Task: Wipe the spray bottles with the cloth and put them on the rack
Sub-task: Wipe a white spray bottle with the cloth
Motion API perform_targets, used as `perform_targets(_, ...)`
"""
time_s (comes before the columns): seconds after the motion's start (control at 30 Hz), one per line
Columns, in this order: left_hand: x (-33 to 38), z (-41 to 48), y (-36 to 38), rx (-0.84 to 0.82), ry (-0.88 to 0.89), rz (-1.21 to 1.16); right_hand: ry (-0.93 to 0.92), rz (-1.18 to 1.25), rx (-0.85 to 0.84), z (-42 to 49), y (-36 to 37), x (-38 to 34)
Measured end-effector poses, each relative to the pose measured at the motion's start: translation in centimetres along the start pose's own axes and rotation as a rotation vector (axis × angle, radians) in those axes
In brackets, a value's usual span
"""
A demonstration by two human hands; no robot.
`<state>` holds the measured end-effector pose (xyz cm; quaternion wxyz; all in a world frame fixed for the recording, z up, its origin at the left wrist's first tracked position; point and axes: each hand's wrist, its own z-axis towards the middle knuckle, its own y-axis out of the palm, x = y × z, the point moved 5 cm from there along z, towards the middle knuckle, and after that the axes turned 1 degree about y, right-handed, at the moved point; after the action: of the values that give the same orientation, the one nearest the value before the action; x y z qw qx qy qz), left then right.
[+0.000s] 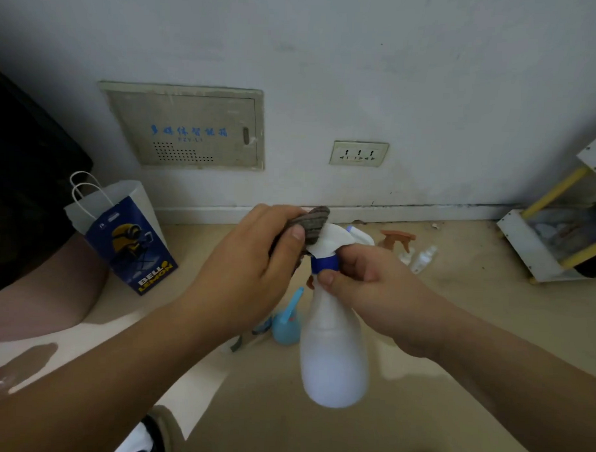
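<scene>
so right hand [365, 285] grips the frosted white plastic spray bottle [332, 355] by its blue collar at 6 o'clock, steadying it while left hand [251, 268] fingers pinch the grey-brown cloth [315, 223] on the nozzle. white-and-yellow rack [532, 254] sits at 3 o'clock.

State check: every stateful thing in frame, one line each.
white spray bottle, held off the floor
cloth, bunched against its sprayer head
left hand, grips cloth
right hand, grips bottle neck
blue spray bottle, on floor, not racked
paper bag, upright, open
wall socket, nothing plugged in
</scene>
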<state>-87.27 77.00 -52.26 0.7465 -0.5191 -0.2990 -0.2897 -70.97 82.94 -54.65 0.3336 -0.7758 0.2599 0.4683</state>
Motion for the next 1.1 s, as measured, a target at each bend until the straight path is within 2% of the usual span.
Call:
perform_targets(0.1,-1.0,0.2,-1.3,0.119,-0.260,-0.070,0.025,0.036,0.055,0.3,-0.7,0.2)
perform_targets(0.17,-1.1,0.2,-2.4,0.221,-0.478,-0.203,0.034,0.127,0.116,0.6,-1.9,0.1)
perform_targets(0.2,-1.0,-0.1,-2.3,0.186,-0.605,-0.315,0.029,0.187,0.123,0.7,-2.4,0.0)
perform_targets(0.27,-0.2,-1.2,-0.5,-0.062,-0.745,-0.461,-0.007,0.290,0.085,0.7,-2.8,-0.6)
perform_targets(0.33,0.5,-2.3,1.9,-0.325,-0.635,-0.413,-0.048,0.345,0.019,0.7,-2.6,-1.1)
perform_targets(0.4,0.5,-3.2,3.3,-0.423,-0.488,-0.327,-0.079,0.379,-0.040,0.7,-2.4,-1.1)
perform_targets(0.5,-0.3,-3.5,4.0,-0.359,-0.461,-0.306,-0.119,0.404,-0.125,0.4,-2.1,-1.3)
perform_targets(0.57,-0.2,-3.4,4.1,-0.270,-0.431,-0.290,-0.126,0.407,-0.125,0.1,-1.9,-1.5)
perform_targets(0.63,0.1,-3.2,3.9,-0.191,-0.403,-0.218,-0.136,0.378,-0.044,0.0,-1.9,-1.8)
perform_targets(0.73,0.8,-2.9,3.1,-0.123,-0.327,0.126,-0.161,0.254,0.189,-0.4,-2.2,-2.3)
perform_targets(0.8,1.4,-2.6,2.9,-0.079,-0.260,0.350,-0.149,0.294,0.253,-0.5,-2.0,-2.3)
perform_targets(0.83,1.7,-2.6,2.9,-0.073,-0.248,0.383,-0.142,0.333,0.271,-0.5,-2.0,-2.3)
perform_targets(0.9,1.6,-2.5,3.0,-0.109,-0.241,0.365,-0.100,0.407,0.292,-0.2,-2.3,-1.8)
perform_targets(0.97,1.3,-2.2,2.7,-0.163,-0.261,0.194,-0.046,0.489,0.248,0.3,-3.0,-1.2)
perform_targets(1.1,0.3,-1.1,0.6,0.074,-0.517,-0.361,-0.011,0.640,0.069,1.0,-4.4,-0.8)
